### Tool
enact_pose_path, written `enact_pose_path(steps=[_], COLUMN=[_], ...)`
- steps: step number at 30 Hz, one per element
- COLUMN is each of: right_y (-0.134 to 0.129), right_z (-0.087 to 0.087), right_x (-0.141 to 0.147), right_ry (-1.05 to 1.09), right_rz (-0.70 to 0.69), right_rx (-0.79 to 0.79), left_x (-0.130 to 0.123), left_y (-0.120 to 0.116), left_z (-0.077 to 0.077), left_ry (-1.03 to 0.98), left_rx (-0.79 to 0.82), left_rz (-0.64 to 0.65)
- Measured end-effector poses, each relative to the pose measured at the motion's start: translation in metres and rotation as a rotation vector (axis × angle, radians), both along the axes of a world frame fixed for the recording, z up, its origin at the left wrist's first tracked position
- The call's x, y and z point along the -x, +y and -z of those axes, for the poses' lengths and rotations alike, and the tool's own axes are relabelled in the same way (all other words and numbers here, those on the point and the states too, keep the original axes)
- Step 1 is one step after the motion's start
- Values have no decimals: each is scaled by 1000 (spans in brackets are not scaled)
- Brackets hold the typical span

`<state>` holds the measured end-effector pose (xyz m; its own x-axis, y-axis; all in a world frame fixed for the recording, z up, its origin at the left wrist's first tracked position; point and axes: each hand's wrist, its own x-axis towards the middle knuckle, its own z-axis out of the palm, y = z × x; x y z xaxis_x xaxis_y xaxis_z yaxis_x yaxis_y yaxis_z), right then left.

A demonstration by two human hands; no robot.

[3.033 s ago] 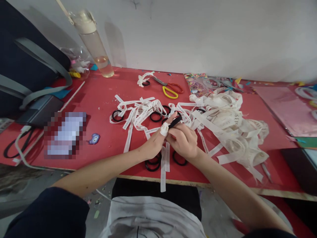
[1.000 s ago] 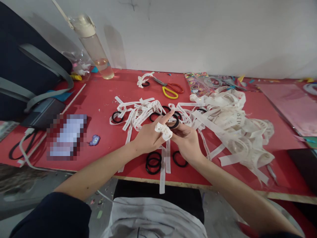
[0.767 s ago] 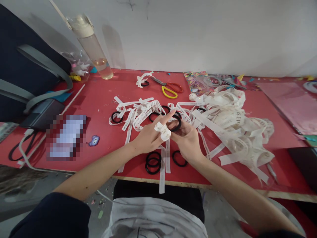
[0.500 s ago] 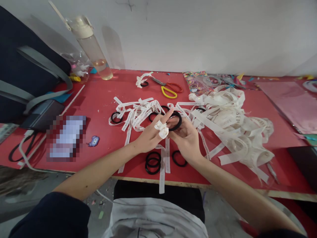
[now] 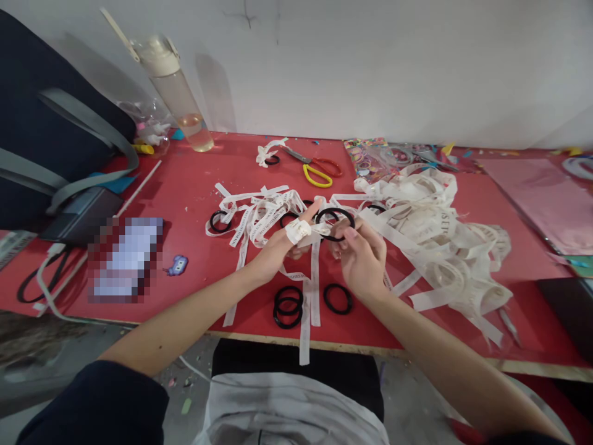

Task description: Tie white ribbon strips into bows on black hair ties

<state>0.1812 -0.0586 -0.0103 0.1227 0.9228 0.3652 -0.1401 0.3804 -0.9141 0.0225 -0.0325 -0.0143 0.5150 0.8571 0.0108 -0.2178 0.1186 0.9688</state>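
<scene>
My right hand (image 5: 364, 262) pinches a black hair tie (image 5: 334, 211) between thumb and fingers, above the middle of the table. To its left, my left hand (image 5: 277, 250) has its thumb raised, with a crumpled white wrap (image 5: 298, 230) around it. A short white strip runs from there to the hair tie. The other left fingers curl below, and what they grip is partly hidden. Behind both hands lies a tangle of printed white ribbon (image 5: 266, 216). Near the front edge rest two overlapping black hair ties (image 5: 288, 307) and a single hair tie (image 5: 338, 313).
Scissors (image 5: 317, 180) with red and yellow handles lie behind, beside a ribbon-trimmed hair tie (image 5: 265, 156). A large heap of white ribbon (image 5: 445, 228) spreads at right. On the left are a phone (image 5: 127, 256), a small purple charm (image 5: 177, 265) and an upright bottle (image 5: 189, 117).
The hair tie has tilted flatter and shifted slightly right with my right hand. My hands have moved a little apart, and the raised left digit has lowered.
</scene>
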Motion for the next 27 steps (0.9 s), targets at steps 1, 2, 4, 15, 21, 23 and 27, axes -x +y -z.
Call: enact_pose_path(steps=[1, 2, 4, 15, 21, 23, 27], right_y=[-1, -3, -7, -6, -8, -7, -2], right_z=[1, 1, 0, -13, -14, -14, -15], right_x=[-1, -2, -2, 4, 4, 1, -7], right_ry=[-48, -100, -191, -607, -594, -609, -765], right_rz=[13, 11, -30, -183, -199, -57, 197], right_rx=[-22, -45, -97, -257, -115, -25, -85], left_x=[0, 0, 2, 4, 7, 8, 9], left_y=[-1, -2, -3, 4, 9, 11, 10], left_z=[0, -1, -3, -4, -4, -4, -2], left_ry=[-22, -18, 35, 140, -77, -124, -60], left_rx=[15, 19, -7, -167, 57, 75, 35], left_rz=[26, 33, 9, -191, -195, -145, -128])
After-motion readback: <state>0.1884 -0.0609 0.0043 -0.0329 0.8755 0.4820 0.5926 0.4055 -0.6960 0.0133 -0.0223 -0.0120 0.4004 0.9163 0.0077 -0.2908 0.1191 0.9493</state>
